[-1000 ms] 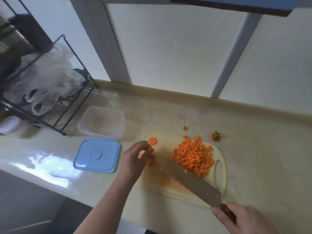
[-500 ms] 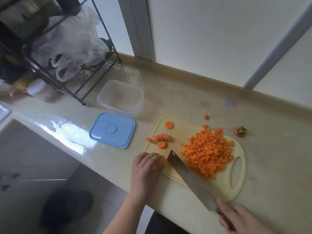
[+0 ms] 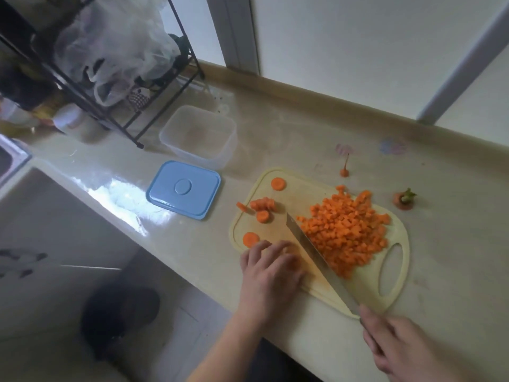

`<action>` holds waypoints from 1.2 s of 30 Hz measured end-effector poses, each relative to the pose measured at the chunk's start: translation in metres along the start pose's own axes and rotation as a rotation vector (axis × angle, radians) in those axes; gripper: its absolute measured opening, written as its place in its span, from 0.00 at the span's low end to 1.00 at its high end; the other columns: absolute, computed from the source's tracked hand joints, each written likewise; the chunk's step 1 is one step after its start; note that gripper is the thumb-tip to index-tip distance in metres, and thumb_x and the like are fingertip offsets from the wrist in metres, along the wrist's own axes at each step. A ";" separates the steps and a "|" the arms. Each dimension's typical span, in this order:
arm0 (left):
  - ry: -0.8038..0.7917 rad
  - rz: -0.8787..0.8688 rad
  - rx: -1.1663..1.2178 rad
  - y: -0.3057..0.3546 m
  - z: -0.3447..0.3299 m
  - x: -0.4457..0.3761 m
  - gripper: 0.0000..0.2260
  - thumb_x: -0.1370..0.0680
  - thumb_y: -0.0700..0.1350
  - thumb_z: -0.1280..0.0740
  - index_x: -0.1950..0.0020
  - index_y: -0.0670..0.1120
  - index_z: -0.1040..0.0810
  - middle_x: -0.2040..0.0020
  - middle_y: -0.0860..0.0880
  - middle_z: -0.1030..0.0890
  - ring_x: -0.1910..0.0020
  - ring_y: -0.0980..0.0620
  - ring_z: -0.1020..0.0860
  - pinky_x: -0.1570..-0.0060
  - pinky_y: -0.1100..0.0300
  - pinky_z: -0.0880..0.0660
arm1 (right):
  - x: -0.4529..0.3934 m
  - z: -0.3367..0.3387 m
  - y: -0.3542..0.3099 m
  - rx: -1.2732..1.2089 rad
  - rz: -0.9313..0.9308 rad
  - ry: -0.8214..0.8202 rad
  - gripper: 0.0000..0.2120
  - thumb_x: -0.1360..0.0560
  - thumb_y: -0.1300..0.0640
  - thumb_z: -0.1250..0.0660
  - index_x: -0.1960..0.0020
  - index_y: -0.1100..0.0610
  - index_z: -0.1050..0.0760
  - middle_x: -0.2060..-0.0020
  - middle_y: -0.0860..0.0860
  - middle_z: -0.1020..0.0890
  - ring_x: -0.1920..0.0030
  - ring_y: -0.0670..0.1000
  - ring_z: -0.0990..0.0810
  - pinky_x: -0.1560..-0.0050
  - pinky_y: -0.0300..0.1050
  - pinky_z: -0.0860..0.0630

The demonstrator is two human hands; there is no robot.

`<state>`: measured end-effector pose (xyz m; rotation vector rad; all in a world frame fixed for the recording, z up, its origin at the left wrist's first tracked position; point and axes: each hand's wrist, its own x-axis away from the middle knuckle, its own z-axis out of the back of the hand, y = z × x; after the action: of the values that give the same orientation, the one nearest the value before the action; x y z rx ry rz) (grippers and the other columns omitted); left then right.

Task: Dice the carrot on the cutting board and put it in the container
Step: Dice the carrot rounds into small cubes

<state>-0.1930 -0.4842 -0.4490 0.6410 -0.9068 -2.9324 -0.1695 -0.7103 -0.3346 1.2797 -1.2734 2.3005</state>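
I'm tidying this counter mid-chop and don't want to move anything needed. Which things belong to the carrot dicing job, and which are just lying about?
Belongs to the job:
cutting board
diced carrot
carrot slices
knife, gripped by the right hand
left hand on the board
container
blue lid

Just lying about:
carrot top
carrot tip
wire rack with plastic bags

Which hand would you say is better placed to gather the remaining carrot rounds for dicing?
Left. The left hand rests on the cutting board holding no tool, nearest the carrot rounds. The right hand grips the knife, whose blade lies against the diced carrot.
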 end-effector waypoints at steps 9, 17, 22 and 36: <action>0.004 -0.179 0.033 -0.002 -0.001 0.003 0.07 0.20 0.42 0.31 0.49 0.40 0.15 0.46 0.45 0.18 0.47 0.44 0.22 0.46 0.51 0.24 | 0.007 0.006 0.010 0.144 0.055 0.013 0.32 0.32 0.25 0.49 0.72 0.54 0.33 0.80 0.50 0.31 0.78 0.47 0.31 0.72 0.39 0.35; -0.018 -0.153 0.067 0.003 0.001 -0.001 0.07 0.20 0.40 0.32 0.48 0.39 0.15 0.45 0.44 0.17 0.47 0.43 0.20 0.46 0.52 0.22 | 0.011 0.005 0.012 0.372 0.111 0.100 0.27 0.29 0.34 0.46 0.66 0.57 0.27 0.77 0.49 0.24 0.76 0.43 0.27 0.71 0.34 0.32; -0.021 -0.145 0.060 0.003 0.002 0.000 0.08 0.19 0.40 0.34 0.48 0.39 0.15 0.46 0.43 0.17 0.48 0.42 0.20 0.46 0.52 0.22 | -0.003 0.000 -0.001 0.339 0.200 -0.011 0.28 0.31 0.32 0.49 0.71 0.57 0.38 0.79 0.49 0.34 0.77 0.44 0.34 0.73 0.35 0.38; 0.005 -0.120 0.089 0.002 0.004 0.001 0.08 0.20 0.40 0.33 0.51 0.38 0.15 0.49 0.43 0.16 0.49 0.43 0.19 0.47 0.53 0.21 | 0.001 0.002 0.004 0.418 0.205 -0.004 0.43 0.39 0.16 0.57 0.67 0.58 0.35 0.78 0.51 0.31 0.75 0.45 0.31 0.68 0.40 0.31</action>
<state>-0.1955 -0.4842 -0.4456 0.7314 -1.0384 -3.0070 -0.1711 -0.7146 -0.3361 1.3220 -0.9952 2.8219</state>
